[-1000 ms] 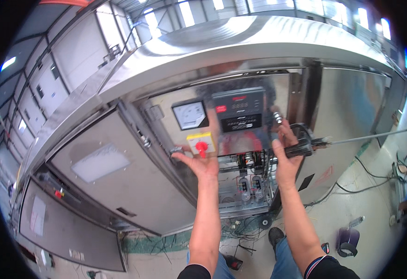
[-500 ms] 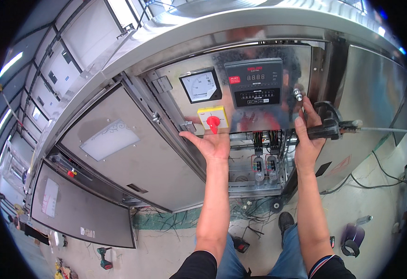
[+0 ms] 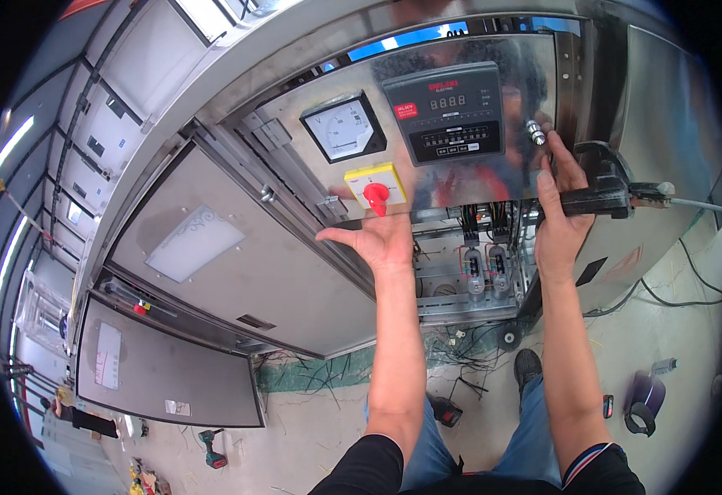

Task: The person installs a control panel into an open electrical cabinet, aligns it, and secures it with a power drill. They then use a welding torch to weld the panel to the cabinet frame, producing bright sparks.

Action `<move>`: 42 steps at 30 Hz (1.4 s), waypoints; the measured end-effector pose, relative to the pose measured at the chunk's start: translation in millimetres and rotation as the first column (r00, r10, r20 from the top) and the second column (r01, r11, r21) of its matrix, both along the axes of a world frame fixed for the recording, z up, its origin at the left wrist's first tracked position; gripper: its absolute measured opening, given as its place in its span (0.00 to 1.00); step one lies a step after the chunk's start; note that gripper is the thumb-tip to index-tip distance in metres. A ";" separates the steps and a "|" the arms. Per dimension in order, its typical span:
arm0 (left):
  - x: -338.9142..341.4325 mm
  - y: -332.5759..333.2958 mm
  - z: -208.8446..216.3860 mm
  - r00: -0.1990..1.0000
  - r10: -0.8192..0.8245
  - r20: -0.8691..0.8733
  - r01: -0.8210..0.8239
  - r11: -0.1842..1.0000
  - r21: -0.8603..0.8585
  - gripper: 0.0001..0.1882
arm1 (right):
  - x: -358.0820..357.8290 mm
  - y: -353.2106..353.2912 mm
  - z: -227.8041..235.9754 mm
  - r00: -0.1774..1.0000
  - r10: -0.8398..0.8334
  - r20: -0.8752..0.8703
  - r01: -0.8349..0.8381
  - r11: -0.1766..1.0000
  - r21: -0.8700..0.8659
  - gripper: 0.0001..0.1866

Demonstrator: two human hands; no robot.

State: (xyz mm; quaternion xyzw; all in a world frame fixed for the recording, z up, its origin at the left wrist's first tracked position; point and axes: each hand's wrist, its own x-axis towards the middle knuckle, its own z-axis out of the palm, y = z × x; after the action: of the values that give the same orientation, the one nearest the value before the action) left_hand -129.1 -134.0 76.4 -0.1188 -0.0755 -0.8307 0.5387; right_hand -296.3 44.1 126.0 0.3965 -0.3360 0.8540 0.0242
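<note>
A metal instrument panel [image 3: 451, 186] with a square dial meter [image 3: 344, 132], a dark digital controller [image 3: 443, 111] and a red rotary switch [image 3: 376, 196] on a yellow plate sits at the front of a steel cabinet. Palm up, my left hand [image 3: 381, 243] supports the panel's lower edge below the switch; its thumb sticks out to the left and its fingers are hidden behind the metal. At the right edge, beneath a small chrome lock [image 3: 536, 132], my right hand [image 3: 563, 198] grips the panel between thumb and fingers. A black bar clamp [image 3: 608, 194] lies against this hand.
Below the panel, wiring and two clear-covered parts [image 3: 487, 272] show inside the cabinet. Grey doors [image 3: 237, 247] stand to the left. Cable offcuts, a cordless drill [image 3: 212, 448] and a dark purple visor-like item [image 3: 643, 400] lie on the floor, with black cable [image 3: 682, 303] at right.
The view has shifted, and a wider gap with blue behind it shows above the panel. Both hands stay at the same places on the panel.
</note>
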 end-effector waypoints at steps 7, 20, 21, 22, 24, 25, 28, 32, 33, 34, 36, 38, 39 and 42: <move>4.0 1.0 5.2 0.997 -0.045 -0.060 0.047 0.998 0.033 0.54 | 1.9 -6.5 -2.3 0.999 -0.040 -0.034 0.040 0.999 0.005 0.26; 3.5 -0.5 3.7 1.000 0.007 -0.027 -0.004 0.997 0.079 0.56 | 9.7 -14.1 -0.9 0.996 -0.081 0.025 0.082 0.996 -0.018 0.24; 2.5 -2.7 3.2 0.999 0.004 -0.036 -0.001 0.995 0.096 0.56 | 10.2 -12.6 1.6 0.997 -0.072 0.032 0.073 0.997 -0.020 0.24; 2.2 -2.7 4.6 0.999 0.004 -0.042 0.001 0.994 0.112 0.56 | 10.7 -11.0 2.5 0.997 -0.062 0.041 0.062 0.998 -0.022 0.23; 1.2 -0.9 6.3 0.999 0.019 -0.033 -0.014 0.987 0.157 0.56 | 7.3 -8.3 1.2 0.996 -0.072 0.048 0.074 0.997 -0.030 0.22; 0.3 -0.6 8.4 0.999 0.034 -0.017 -0.031 0.983 0.182 0.56 | 5.9 -8.1 1.6 0.996 -0.078 0.051 0.080 0.996 -0.036 0.22; -0.2 -4.0 9.6 0.999 0.034 0.003 -0.033 0.970 0.241 0.56 | 10.8 -2.4 2.4 0.988 -0.109 0.107 0.107 0.994 0.016 0.21; -1.0 -6.9 7.3 0.999 0.025 0.042 -0.034 0.973 0.226 0.56 | 11.5 -2.6 3.6 0.976 -0.212 0.052 0.208 0.976 0.065 0.21; -0.8 -6.8 6.6 0.999 0.035 0.041 -0.044 0.969 0.241 0.56 | 14.8 -1.6 3.2 0.971 -0.236 0.038 0.232 0.969 0.088 0.21; -1.1 -4.5 9.8 0.998 0.043 0.038 -0.051 0.966 0.255 0.55 | 17.5 0.0 3.4 0.965 -0.262 0.023 0.258 0.960 0.110 0.21; -1.2 -1.6 12.0 0.998 0.052 0.042 -0.062 0.961 0.269 0.55 | 18.5 1.0 -8.3 0.958 -0.286 0.013 0.281 0.949 0.142 0.21; -1.4 0.0 15.4 0.997 0.057 0.048 -0.068 0.963 0.261 0.55 | 19.9 4.4 -11.5 0.956 -0.293 0.027 0.284 0.943 0.170 0.23; -1.4 1.1 15.9 0.996 0.061 0.059 -0.074 0.962 0.262 0.54 | 19.8 5.6 -11.3 0.961 -0.273 0.049 0.261 0.950 0.173 0.23; -0.9 0.3 17.0 0.994 0.086 0.064 -0.099 0.963 0.251 0.53 | 16.4 2.5 -11.1 0.977 -0.178 0.115 0.154 0.969 0.192 0.24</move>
State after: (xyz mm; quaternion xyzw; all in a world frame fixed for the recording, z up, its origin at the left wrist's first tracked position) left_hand -130.0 -133.7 93.4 -0.0235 0.0117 -0.8103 0.5855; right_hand -279.9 46.6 114.9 0.3104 -0.4455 0.8389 0.0370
